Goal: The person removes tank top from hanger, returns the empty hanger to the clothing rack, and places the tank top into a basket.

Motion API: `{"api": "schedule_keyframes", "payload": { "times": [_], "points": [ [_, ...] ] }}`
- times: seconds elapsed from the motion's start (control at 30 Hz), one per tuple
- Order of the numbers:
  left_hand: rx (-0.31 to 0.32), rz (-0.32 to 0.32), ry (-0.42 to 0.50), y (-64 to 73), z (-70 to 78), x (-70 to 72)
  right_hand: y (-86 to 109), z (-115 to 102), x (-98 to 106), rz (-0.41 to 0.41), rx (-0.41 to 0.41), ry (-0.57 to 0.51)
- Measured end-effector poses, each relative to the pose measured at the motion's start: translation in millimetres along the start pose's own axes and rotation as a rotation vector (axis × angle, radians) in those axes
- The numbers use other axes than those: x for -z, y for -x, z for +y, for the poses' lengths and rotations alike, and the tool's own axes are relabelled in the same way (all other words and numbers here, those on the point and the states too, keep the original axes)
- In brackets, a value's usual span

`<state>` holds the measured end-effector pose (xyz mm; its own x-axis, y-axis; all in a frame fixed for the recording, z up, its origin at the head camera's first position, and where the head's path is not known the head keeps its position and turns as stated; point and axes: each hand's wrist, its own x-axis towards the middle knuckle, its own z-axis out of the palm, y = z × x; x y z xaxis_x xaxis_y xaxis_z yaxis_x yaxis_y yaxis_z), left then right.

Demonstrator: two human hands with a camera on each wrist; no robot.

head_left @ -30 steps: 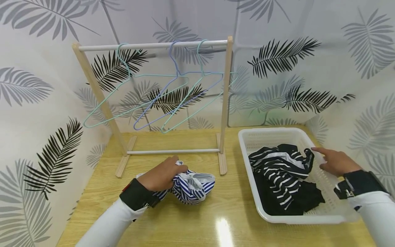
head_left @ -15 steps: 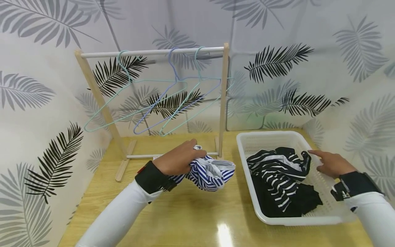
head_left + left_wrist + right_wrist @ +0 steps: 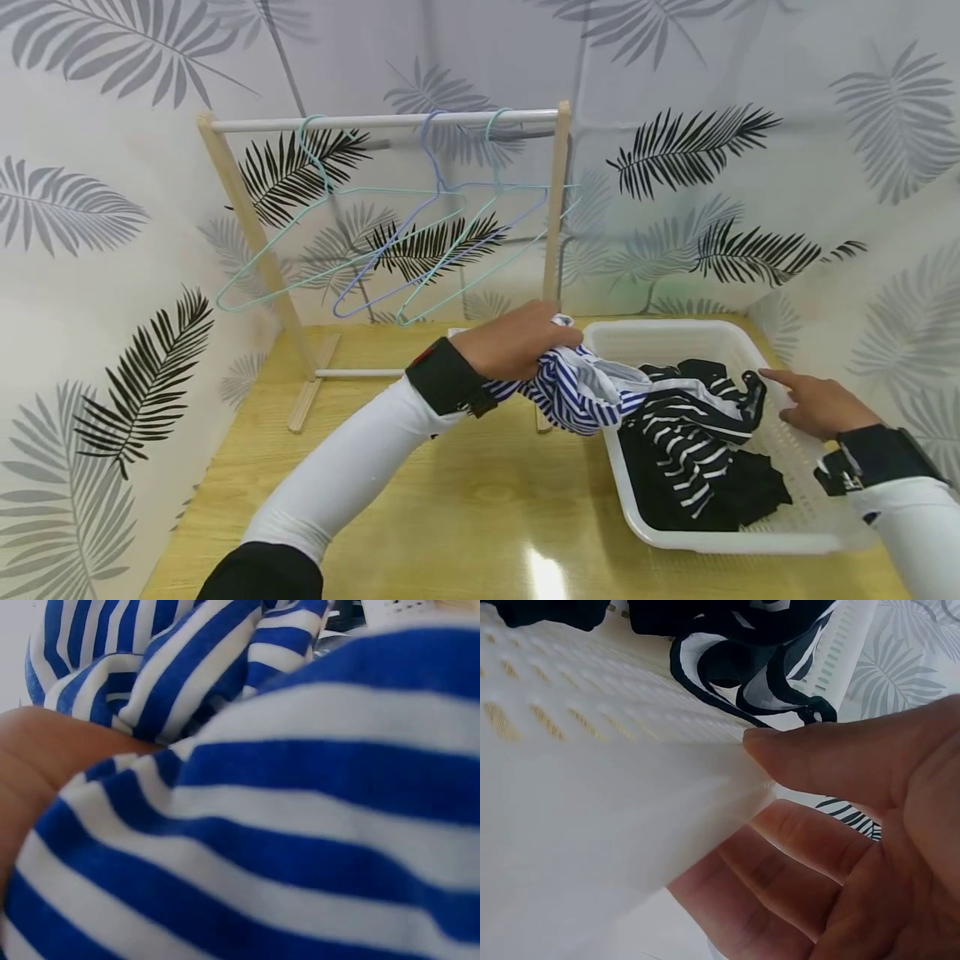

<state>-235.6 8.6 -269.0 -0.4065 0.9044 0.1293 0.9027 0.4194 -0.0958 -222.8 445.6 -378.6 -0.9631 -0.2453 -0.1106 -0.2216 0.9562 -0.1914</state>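
My left hand [image 3: 517,340] grips a bunched blue-and-white striped garment [image 3: 573,396], holding it up so that it overlaps the left rim of the basket in the head view. In the left wrist view the striped cloth [image 3: 285,825] fills most of the picture and covers the fingertips. My right hand [image 3: 825,404] pinches the right rim of a white plastic basket [image 3: 750,542]. The right wrist view shows the thumb on the inside and the fingers behind the basket wall [image 3: 615,825]. Inside the basket lie black-and-white striped clothing [image 3: 686,421] and black clothing [image 3: 757,483].
A wooden rack [image 3: 240,200] with a white top rail [image 3: 375,122] stands at the back left. On it hang two green hangers [image 3: 262,250] and a purple hanger [image 3: 367,271]. All stands on a wood-grain table [image 3: 420,517] before leaf-patterned sheets [image 3: 675,75].
My left hand has lifted the blue-and-white garment and carried it rightward from in front of the rack to the basket's left edge. My right hand has stayed on the rim.
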Motion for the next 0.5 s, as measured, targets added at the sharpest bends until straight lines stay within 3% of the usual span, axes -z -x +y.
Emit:
{"api": "schedule_keyframes", "payload": {
  "times": [0.2,0.37,0.5],
  "points": [
    [-0.079,-0.029,-0.026,-46.2,6.5,9.3,1.1,0.7,1.9,0.009,-0.005,-0.004],
    [-0.18,-0.055,-0.051,-82.2,17.8,2.5,2.3,-1.4,1.0,0.007,-0.007,-0.012],
    [-0.183,-0.12,-0.059,-108.6,34.1,-3.7,4.1,-2.4,0.7,0.01,-0.013,-0.016]
  ]
}}
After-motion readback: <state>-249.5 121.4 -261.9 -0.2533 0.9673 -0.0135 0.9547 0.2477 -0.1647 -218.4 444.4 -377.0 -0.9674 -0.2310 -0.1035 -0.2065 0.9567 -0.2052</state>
